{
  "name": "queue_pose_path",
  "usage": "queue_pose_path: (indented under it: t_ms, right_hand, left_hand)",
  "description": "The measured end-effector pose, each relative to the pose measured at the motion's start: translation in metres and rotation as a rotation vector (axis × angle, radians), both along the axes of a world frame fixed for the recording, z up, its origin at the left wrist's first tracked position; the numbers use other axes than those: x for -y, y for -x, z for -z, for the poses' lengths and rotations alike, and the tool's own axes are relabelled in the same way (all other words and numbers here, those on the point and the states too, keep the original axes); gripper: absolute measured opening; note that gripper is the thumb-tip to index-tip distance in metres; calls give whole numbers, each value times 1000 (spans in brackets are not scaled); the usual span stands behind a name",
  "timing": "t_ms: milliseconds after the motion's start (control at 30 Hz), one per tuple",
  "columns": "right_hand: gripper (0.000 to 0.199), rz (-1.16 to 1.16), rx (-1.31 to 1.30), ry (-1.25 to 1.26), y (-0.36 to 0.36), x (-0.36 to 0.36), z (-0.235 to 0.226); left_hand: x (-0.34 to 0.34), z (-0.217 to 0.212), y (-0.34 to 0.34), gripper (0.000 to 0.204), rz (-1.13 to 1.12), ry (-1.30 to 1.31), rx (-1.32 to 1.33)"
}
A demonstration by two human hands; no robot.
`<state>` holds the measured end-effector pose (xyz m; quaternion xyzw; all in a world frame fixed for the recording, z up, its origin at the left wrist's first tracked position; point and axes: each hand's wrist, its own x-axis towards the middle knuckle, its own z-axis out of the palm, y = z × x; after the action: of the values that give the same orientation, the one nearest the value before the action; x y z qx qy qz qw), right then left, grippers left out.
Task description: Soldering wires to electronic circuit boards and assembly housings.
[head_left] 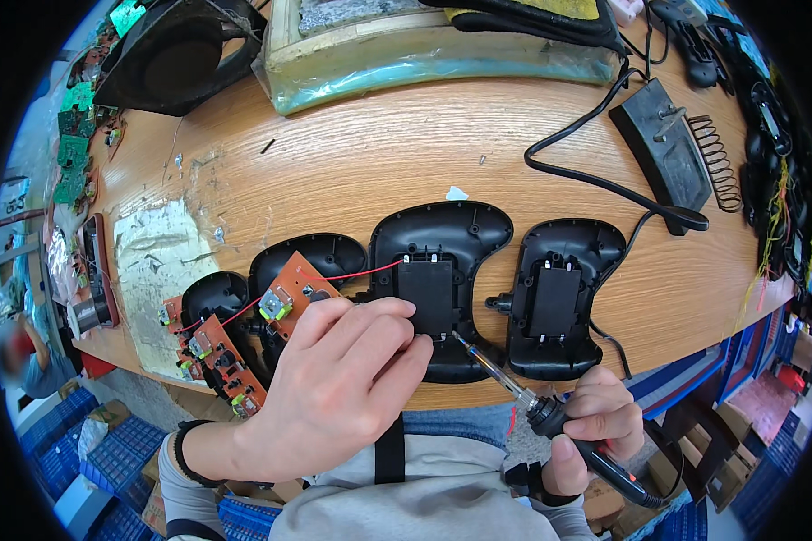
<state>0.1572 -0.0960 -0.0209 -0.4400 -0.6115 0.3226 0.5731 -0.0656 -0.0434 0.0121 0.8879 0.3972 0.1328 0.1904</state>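
The right hand (600, 424), lower right of centre, is closed around the handle of a soldering iron (548, 415), thumb and fingers wrapped on it. The iron slants up and left, its tip at or just beside a metal tab at the lower edge of a black box (427, 293). That box sits inside the middle black shell (483, 221), at the centre of the frame. The left hand (352, 388) reaches over the shell's lower left, fingers bent and drawn together near the box; whether they grip anything cannot be told. A red wire (361, 272) runs from the box's upper edge leftward over an orange-brown circuit board (299, 281). Another black shell (609, 239) with a similar box lies to the right. In the upper right of the frame, a dark iron stand (654, 135) with a metal coil (715, 158) rests on the wooden surface (379, 153).
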Motion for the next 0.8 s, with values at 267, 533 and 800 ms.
queue_pose_path:
  t_ms: [267,533,800]
  right_hand:
    - [23,-23,-18,-34,1,1,3]
    - [22,-69,6,-11,-2,1,3]
    - [20,-85,33,9,1,-1,2]
  left_hand:
    - [1,0,-3,24,2,-14,-2]
    - [1,3,-4,29,-11,-31,16]
    - [1,3,-3,29,-2,-40,-10]
